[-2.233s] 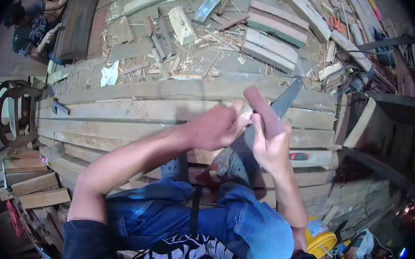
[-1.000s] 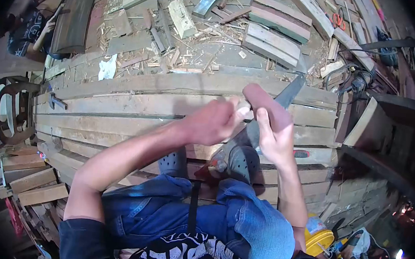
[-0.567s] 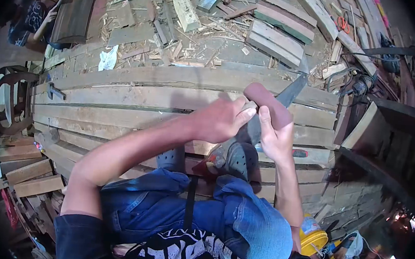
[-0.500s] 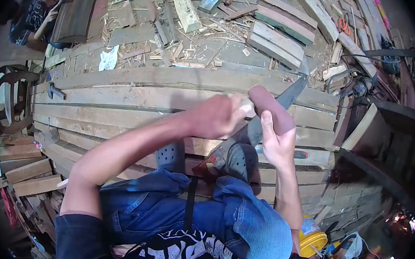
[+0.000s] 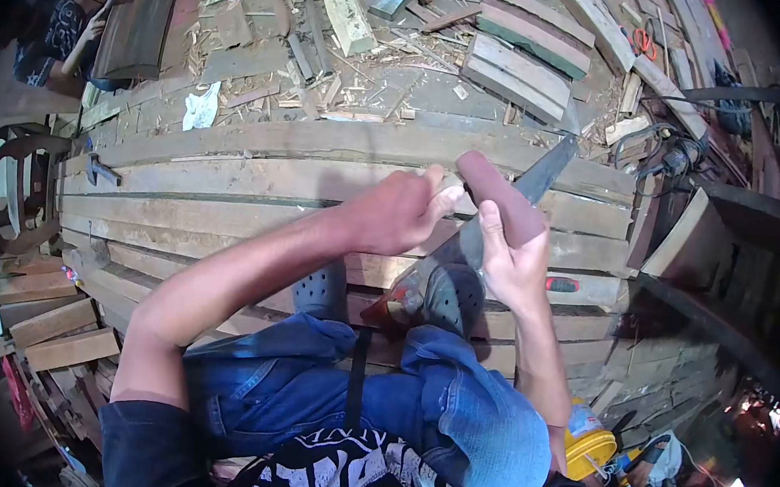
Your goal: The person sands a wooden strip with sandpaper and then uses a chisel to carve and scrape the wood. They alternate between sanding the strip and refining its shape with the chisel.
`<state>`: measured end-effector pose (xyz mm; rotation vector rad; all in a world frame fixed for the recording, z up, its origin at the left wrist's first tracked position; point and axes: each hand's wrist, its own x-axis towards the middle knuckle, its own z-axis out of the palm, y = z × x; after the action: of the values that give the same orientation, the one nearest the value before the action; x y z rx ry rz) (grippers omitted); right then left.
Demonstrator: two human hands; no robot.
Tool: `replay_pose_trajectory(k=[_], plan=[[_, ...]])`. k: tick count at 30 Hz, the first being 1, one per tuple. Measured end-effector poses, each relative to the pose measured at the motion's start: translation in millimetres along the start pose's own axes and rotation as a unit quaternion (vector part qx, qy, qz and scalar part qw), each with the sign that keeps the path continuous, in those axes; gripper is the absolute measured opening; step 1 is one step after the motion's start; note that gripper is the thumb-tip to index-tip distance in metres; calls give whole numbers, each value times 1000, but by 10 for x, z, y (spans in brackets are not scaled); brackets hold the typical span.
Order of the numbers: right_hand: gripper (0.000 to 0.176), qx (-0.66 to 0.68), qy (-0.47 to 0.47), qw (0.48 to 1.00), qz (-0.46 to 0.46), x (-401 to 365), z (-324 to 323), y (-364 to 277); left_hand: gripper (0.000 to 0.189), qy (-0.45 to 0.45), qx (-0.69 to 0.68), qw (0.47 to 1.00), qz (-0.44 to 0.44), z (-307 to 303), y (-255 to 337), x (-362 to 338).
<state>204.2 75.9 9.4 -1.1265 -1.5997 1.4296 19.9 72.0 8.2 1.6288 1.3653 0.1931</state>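
My left hand (image 5: pixel 400 211) is closed around a small pale piece of wood (image 5: pixel 452 184), mostly hidden in the fingers with its end poking out. Curled over my right hand (image 5: pixel 516 268) is a strip of reddish-brown sandpaper (image 5: pixel 503 195), the thumb pressing on its near edge. The wood's end is right at the sandpaper's left edge. Beneath both hands a handsaw (image 5: pixel 548 169) lies across the planks, its handle between my clogs (image 5: pixel 453 302). A tool with a red and black handle (image 5: pixel 562 284) lies to the right.
Wooden slats (image 5: pixel 182 179) make up the surface below me. A hammer (image 5: pixel 102 170) lies at left, near a carved wooden frame (image 5: pixel 19 192). Stacked boards (image 5: pixel 521 74), offcuts and shavings cover the far floor. Another person (image 5: pixel 62 43) is at upper left; a yellow bucket (image 5: pixel 590 453) stands lower right.
Both hands have shifted slightly left, with the sandpaper and the wood piece still held. The left hand is less blurred, and more of the tool's red handle shows.
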Motion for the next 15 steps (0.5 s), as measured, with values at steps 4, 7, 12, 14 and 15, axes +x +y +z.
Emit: replay_pose_trajectory(k=[4,7,12,14,15], plan=[[28,-27,61,997,-26,34,61,68,46,-3,-10,1000,12,-4,48,-17],[26,-42,36,998,-2,-68,21,37,43,17,-8,1000,13,-47,-3,-42],[20,4,5,1000,13,-268,-36,-39,35,56,-10,998,25,-359,-49,-157],[21,-157,-48,985,-48,-214,-168,-112,35,42,-37,998,-4,-520,141,-276],[21,-154,-42,986,-52,-170,-187,-232,33,38,-68,997,14,-575,230,-339]])
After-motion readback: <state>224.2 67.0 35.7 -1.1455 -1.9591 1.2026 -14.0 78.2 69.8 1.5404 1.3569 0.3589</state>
